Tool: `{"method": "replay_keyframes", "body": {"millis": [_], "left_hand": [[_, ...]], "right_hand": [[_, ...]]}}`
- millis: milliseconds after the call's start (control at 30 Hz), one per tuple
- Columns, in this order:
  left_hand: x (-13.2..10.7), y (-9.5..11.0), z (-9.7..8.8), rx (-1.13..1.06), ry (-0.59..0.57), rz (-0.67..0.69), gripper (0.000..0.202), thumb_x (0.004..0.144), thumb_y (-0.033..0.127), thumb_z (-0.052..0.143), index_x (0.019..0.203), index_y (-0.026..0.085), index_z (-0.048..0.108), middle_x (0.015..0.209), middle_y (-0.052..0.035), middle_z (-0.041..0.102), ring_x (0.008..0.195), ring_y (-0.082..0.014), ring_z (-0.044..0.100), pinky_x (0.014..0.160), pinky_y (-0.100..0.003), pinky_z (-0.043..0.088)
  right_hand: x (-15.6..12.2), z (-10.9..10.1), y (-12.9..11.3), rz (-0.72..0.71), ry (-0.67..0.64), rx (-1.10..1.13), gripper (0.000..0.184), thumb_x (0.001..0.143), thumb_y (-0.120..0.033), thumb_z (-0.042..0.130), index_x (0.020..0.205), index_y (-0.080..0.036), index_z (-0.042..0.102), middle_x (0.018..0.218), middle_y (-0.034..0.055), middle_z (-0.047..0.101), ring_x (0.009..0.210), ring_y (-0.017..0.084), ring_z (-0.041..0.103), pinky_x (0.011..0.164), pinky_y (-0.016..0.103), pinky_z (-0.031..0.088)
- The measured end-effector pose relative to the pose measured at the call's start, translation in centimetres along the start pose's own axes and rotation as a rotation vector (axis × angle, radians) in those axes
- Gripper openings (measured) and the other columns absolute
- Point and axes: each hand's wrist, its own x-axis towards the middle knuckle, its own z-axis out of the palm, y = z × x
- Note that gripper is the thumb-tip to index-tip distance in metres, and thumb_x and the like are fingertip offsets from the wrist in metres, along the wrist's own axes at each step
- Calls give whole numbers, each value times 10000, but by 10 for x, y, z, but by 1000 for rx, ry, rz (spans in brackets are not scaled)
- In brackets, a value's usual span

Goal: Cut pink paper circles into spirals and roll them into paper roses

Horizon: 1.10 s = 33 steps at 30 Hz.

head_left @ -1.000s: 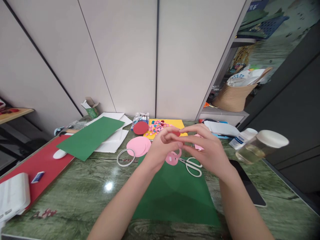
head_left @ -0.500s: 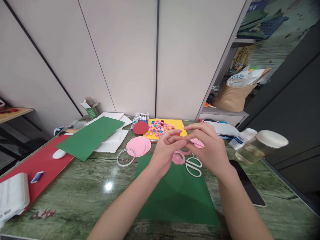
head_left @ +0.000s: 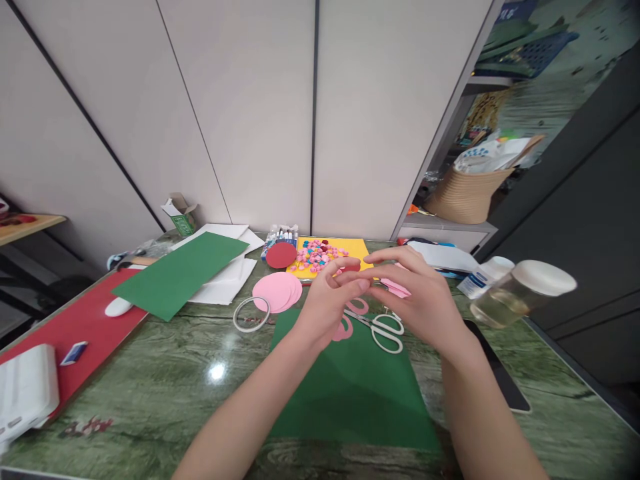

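My left hand [head_left: 331,303] and my right hand [head_left: 413,290] meet above the near green sheet [head_left: 350,393], their fingertips pinched together. A curled pink paper strip [head_left: 343,329] hangs in loops beneath the fingers; its end between the fingertips is hidden. White-handled scissors [head_left: 387,333] lie below my right hand, their blades beside the loops. More pink paper [head_left: 396,288] shows behind my right fingers. Beyond the hands, small pink, blue and red rolled pieces [head_left: 320,257] cover part of a yellow sheet [head_left: 357,248].
Pink paper discs [head_left: 275,292], a red disc [head_left: 281,255] and a pale ring [head_left: 251,315] lie left of the hands. Further left are another green sheet [head_left: 183,273] and a red sheet [head_left: 95,327]. A lidded jar [head_left: 520,293] and a dark tablet [head_left: 495,367] are at right.
The hanging pink loops have swung left and lower, baring the scissors' blades. My right fingers have shifted slightly left and spread a little flatter; both hands stay together.
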Motion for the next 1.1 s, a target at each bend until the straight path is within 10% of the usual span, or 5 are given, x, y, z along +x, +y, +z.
{"method": "replay_keyframes", "body": {"millis": [600,1100], "left_hand": [[-2,3,4,21,-30,17,372,613,164,734,933,188,545,723,8,667,698,-130,619,653,-254,440],[1,8,-5,55,-110,-4,387,622,143,722,972,185,561,789,-17,669,761,-148,633,730,-304,480]], "right_hand": [[0,3,2,10,57,-21,113,771,-170,611,718,-215,523,950,31,634,893,203,564,795,374,380],[-2,-8,-1,12,-167,150,316,851,-164,530,1107,-336,599,1182,15,572,1074,197,527,846,365,459]]}}
